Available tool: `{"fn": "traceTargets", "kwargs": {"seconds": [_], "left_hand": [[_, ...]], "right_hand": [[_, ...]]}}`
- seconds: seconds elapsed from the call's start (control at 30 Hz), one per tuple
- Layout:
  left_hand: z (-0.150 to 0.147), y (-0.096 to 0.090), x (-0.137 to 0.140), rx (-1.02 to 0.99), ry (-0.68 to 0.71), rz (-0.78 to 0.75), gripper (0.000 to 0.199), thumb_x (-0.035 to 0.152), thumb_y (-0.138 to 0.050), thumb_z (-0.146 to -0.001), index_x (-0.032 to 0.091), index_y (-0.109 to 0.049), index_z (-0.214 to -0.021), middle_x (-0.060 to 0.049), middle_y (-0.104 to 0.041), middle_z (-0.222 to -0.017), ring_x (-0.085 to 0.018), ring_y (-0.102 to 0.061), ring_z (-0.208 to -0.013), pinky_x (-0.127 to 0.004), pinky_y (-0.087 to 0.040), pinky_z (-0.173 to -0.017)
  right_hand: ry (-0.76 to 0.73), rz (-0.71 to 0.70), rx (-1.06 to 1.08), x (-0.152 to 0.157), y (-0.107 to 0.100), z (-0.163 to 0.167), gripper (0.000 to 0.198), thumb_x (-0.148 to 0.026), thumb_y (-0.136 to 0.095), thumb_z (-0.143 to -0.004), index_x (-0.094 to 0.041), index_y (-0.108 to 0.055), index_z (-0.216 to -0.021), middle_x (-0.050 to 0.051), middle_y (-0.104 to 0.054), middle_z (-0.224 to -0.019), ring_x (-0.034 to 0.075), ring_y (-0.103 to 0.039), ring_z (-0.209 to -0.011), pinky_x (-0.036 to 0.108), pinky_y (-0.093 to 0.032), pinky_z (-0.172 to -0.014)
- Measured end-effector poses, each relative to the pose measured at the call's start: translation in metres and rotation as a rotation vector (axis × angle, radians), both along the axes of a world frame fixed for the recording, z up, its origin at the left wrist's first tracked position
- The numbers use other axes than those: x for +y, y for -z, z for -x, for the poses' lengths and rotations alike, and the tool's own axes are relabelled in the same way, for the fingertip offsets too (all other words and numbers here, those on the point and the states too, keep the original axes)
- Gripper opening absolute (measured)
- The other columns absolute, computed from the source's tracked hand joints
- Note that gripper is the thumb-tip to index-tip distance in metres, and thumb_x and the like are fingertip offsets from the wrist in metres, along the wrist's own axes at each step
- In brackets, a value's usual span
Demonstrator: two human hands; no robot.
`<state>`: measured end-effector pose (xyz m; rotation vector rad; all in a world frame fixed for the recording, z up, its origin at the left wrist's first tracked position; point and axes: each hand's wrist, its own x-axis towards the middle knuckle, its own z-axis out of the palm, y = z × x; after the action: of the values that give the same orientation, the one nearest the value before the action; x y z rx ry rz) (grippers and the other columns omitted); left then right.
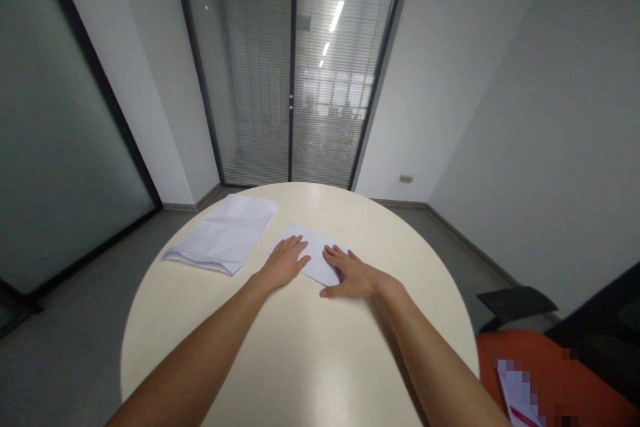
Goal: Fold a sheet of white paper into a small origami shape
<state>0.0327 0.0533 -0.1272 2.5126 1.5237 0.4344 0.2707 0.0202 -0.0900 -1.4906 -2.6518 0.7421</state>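
A small white sheet of paper (316, 248), perhaps folded, lies flat near the middle of the round table. On its left part rests my left hand (286, 263), palm down with the thumb held apart. My right hand (350, 272) lies on its right part, fingers spread and thumb stretched out onto the tabletop. Both hands cover portions of the paper, so its full outline is hidden. To the left sits a larger stack of creased white paper (227, 230), apart from both hands, its near edge curled up a little.
The round cream table (310, 360) fills the middle of the view. An orange chair (560, 373) with a black armrest (517, 303) stands at the right, with a partly blurred white item on its seat. Glass panels with blinds (260, 80) and pale walls surround the table.
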Motion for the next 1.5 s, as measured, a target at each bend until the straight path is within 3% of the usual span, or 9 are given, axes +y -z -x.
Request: {"fn": "traceTargets", "kwargs": {"seconds": [0.23, 0.37, 0.57, 0.7, 0.9, 1.27, 1.5], "left_hand": [[0.001, -0.004, -0.001, 0.035, -0.058, -0.029, 0.048, 0.039, -0.042, -0.101, 0.016, -0.053, -0.142, -0.014, -0.043, -0.156, -0.03, -0.037, -0.146, -0.05, -0.027, -0.12], [0.001, -0.007, -0.001, 0.005, -0.064, -0.1, 0.043, 0.031, -0.048, -0.099, 0.015, -0.057, -0.137, -0.014, -0.053, -0.148, -0.029, -0.047, -0.137, -0.045, -0.032, -0.117], [0.007, -0.011, -0.003, -0.202, 0.159, -0.058, 0.034, 0.011, -0.052, -0.091, 0.019, -0.069, -0.118, -0.008, -0.068, -0.128, -0.023, -0.06, -0.12, -0.036, -0.044, -0.107], [0.016, -0.019, -0.005, -0.216, 0.271, 0.045, 0.018, 0.021, -0.064, -0.088, 0.02, -0.075, -0.102, -0.01, -0.066, -0.131, -0.025, -0.058, -0.125, -0.037, -0.041, -0.11], [0.022, -0.03, -0.005, -0.209, 0.347, 0.16, 0.023, 0.033, -0.079, -0.077, 0.022, -0.078, -0.097, -0.011, -0.063, -0.136, -0.027, -0.058, -0.125, -0.037, -0.04, -0.109], [0.022, -0.026, -0.003, -0.248, 0.321, 0.171, 0.016, 0.033, -0.072, -0.083, 0.023, -0.078, -0.094, -0.008, -0.064, -0.137, -0.028, -0.056, -0.128, -0.038, -0.04, -0.108], [0.019, -0.024, -0.001, -0.263, 0.321, 0.173, 0.01, 0.031, -0.071, -0.082, 0.025, -0.079, -0.083, -0.002, -0.071, -0.123, -0.023, -0.065, -0.112, -0.032, -0.045, -0.097]], "right_hand": [[0.007, 0.035, 0.022, 0.0, -0.003, -0.002, 0.124, -0.083, -0.064, -0.068, -0.017, -0.017, -0.161, 0.013, -0.01, -0.167, 0.033, -0.003, -0.155, 0.05, -0.001, -0.125], [0.012, 0.03, 0.037, 0.0, -0.002, -0.004, 0.12, -0.082, -0.065, -0.068, -0.017, -0.023, -0.16, 0.013, -0.014, -0.166, 0.033, -0.005, -0.154, 0.051, -0.002, -0.125], [0.02, 0.055, 0.08, 0.003, -0.001, -0.008, 0.115, -0.078, -0.072, -0.065, -0.019, -0.035, -0.156, 0.015, -0.02, -0.165, 0.034, -0.011, -0.154, 0.053, -0.003, -0.124], [0.01, 0.055, 0.089, 0.003, -0.003, -0.01, 0.105, -0.076, -0.075, -0.063, -0.024, -0.047, -0.15, 0.014, -0.023, -0.165, 0.035, -0.016, -0.153, 0.052, -0.01, -0.124], [-0.001, 0.018, 0.091, 0.004, -0.001, -0.011, 0.102, -0.068, -0.081, -0.061, -0.023, -0.051, -0.147, 0.015, -0.029, -0.163, 0.036, -0.023, -0.151, 0.05, -0.019, -0.123], [-0.011, -0.054, 0.182, 0.004, 0.0, -0.013, 0.081, -0.061, -0.081, -0.066, -0.023, -0.065, -0.134, 0.014, -0.044, -0.155, 0.034, -0.037, -0.145, 0.046, -0.029, -0.118], [-0.029, -0.096, 0.225, 0.004, 0.001, -0.011, 0.068, -0.053, -0.084, -0.064, -0.022, -0.072, -0.124, 0.014, -0.052, -0.148, 0.033, -0.051, -0.133, 0.041, -0.039, -0.111]]}}
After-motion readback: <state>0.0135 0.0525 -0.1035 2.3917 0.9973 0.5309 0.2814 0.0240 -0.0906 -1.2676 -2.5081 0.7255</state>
